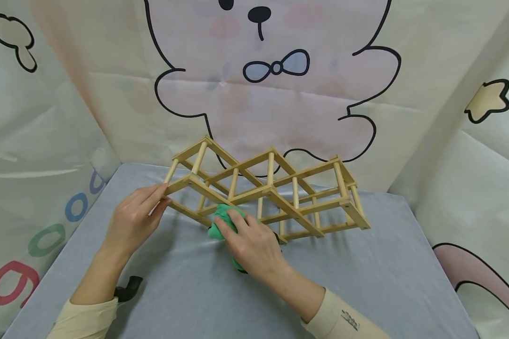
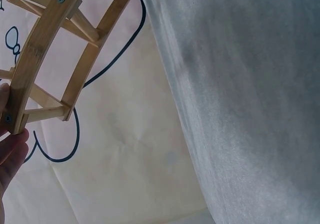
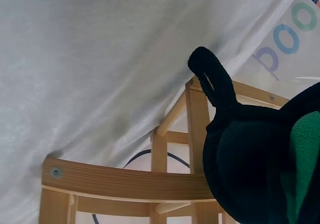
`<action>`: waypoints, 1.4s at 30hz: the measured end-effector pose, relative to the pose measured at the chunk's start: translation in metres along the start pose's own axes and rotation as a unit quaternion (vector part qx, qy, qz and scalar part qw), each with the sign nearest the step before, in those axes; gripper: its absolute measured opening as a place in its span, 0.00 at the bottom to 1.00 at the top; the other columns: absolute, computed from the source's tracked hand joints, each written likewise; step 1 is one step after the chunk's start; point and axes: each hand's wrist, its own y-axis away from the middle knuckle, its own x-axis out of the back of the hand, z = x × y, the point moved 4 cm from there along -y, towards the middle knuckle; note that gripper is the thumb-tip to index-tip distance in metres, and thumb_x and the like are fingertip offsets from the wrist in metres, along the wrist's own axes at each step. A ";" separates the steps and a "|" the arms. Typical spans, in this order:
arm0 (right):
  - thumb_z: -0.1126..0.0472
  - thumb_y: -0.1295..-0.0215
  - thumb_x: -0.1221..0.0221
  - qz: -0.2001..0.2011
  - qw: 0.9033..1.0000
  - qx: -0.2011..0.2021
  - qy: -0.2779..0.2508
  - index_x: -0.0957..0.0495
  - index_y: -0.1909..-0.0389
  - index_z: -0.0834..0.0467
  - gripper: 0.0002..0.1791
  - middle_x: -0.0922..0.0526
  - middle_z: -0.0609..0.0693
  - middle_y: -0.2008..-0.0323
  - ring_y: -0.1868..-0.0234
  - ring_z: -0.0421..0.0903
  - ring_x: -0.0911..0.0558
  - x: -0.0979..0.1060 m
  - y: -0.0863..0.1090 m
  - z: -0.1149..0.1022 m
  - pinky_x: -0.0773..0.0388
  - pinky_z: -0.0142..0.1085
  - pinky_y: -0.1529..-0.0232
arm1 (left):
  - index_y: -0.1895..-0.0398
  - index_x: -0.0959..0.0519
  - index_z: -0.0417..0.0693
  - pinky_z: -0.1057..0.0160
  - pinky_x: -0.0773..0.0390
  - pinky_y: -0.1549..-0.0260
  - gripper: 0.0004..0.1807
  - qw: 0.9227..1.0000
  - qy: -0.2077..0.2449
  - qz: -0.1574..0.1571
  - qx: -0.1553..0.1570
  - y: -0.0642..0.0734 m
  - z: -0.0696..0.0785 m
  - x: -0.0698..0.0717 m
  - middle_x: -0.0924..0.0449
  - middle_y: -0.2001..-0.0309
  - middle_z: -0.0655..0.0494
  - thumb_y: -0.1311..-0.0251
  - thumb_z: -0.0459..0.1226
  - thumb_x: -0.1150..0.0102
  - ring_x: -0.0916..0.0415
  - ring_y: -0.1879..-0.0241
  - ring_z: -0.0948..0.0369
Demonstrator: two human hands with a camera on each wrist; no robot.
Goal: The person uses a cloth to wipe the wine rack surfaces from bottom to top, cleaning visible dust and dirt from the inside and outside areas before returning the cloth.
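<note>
A zigzag wooden lattice rack, made of flat slats joined by round dowels, stretches across the head view over the blue-grey table. At its left end my left hand pinches a slat corner between thumb and fingers; those fingertips show at the slat end in the left wrist view. My right hand grips a green cloth against a front slat near the rack's left-middle part. In the right wrist view the cloth has black edging and a black hanging loop; the right fingers are hidden there.
Blue-grey cloth covers the table. Pale printed fabric with a cartoon bear hangs behind the rack, and similar sheets close in both sides. A black strap piece sticks out beside the left wrist.
</note>
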 end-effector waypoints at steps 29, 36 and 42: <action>0.62 0.51 0.20 -0.041 0.998 -0.026 -0.029 0.15 0.41 0.54 0.32 0.15 0.57 0.43 0.70 0.49 0.19 -0.004 0.083 0.039 0.25 0.32 0.86 | 0.44 0.15 0.32 0.45 0.14 0.63 0.29 1.000 -0.006 0.001 0.005 -0.003 0.000 0.001 0.12 0.55 0.39 0.54 0.21 0.22 0.15 0.61 0.42; 0.62 0.52 0.19 -0.038 0.998 -0.023 -0.035 0.14 0.41 0.55 0.33 0.14 0.57 0.45 0.72 0.49 0.20 -0.002 0.086 0.043 0.23 0.33 0.84 | 0.44 0.16 0.32 0.44 0.14 0.63 0.28 1.000 -0.008 0.004 0.002 -0.001 0.001 0.001 0.12 0.54 0.39 0.54 0.22 0.23 0.15 0.61 0.41; 0.63 0.48 0.23 -0.036 0.998 -0.038 -0.018 0.15 0.42 0.54 0.29 0.14 0.57 0.48 0.72 0.51 0.19 0.006 0.085 0.051 0.21 0.36 0.83 | 0.44 0.16 0.31 0.44 0.14 0.63 0.28 1.000 -0.006 0.003 -0.002 0.000 0.001 0.001 0.12 0.54 0.39 0.54 0.23 0.24 0.15 0.61 0.41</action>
